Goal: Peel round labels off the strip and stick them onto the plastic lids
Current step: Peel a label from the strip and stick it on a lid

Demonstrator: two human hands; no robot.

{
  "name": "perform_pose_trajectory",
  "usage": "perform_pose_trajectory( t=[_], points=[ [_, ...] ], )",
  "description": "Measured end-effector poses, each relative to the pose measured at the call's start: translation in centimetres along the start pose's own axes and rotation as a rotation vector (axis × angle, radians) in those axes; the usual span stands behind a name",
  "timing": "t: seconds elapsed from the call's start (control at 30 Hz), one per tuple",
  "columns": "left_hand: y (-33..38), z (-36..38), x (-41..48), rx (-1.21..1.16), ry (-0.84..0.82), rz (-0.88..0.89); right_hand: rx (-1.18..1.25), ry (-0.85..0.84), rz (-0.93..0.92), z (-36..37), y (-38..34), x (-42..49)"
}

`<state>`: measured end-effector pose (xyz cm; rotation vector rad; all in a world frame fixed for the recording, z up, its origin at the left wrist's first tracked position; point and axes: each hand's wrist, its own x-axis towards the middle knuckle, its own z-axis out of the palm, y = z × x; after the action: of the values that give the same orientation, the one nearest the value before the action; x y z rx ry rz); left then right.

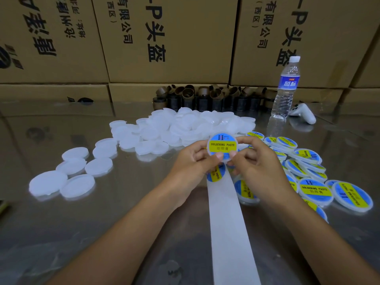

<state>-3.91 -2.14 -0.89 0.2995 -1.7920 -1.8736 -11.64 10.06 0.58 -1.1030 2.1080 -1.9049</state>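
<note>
A: So, head view. Where's the lid [222, 148]?
B: Dead centre, up off the table [61, 233], face tilted to the cam. Label [221, 144] is on it & looks flat.
A: Grip?
B: Both hands. Left hand [193, 161] & right hand [255, 159] each curl round the rim from their own side, thumbs pressing the label's near edge. Neither is slack. Can't tell if the left also pinches the strip under it.
A: Strip?
B: Strip [226, 223] runs lengthwise from under the hands straight back toward the person. Next label [214, 174] sits on it just below the left hand, partly hidden.
A: Where does the lid go?
B: Prob. the labelled pile [308, 171], off to the right, just beside the right hand, so right is nearer for the drop. Bare lids [185, 124] lie beyond & to the left, on the left hand's side.
</note>
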Motion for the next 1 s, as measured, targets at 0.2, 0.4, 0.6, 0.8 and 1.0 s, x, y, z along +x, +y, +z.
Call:
perform_pose_trajectory(
  t=[0.2, 0.4, 0.6, 0.8, 1.0],
  points=[
    [0.5, -2.6, 1.5, 0.065, 0.212, 0.013, 0.212, 0.287, 0.168, -1.6, 0.3, 1.2],
    [-0.5, -6.4, 2.0, 0.921, 0.345, 0.107, 0.485, 0.421, 0.429, -2.9, 0.8, 1.5],
    [-0.7, -8.6, 1.6, 1.311, 0.367, -0.078, 0.536, 0.383, 0.5, -2.4, 1.2, 1.2],
    [-0.8, -9.2, 1.4, 1.359, 0.322, -0.185, 0.217, 0.44, 0.319, -1.5, 1.9, 1.3],
    [-0.6, -9.5, 1.4, 1.408, 0.424, -0.121, -0.01, 0.456, 0.163, -1.3, 2.1, 1.1]
  ],
)
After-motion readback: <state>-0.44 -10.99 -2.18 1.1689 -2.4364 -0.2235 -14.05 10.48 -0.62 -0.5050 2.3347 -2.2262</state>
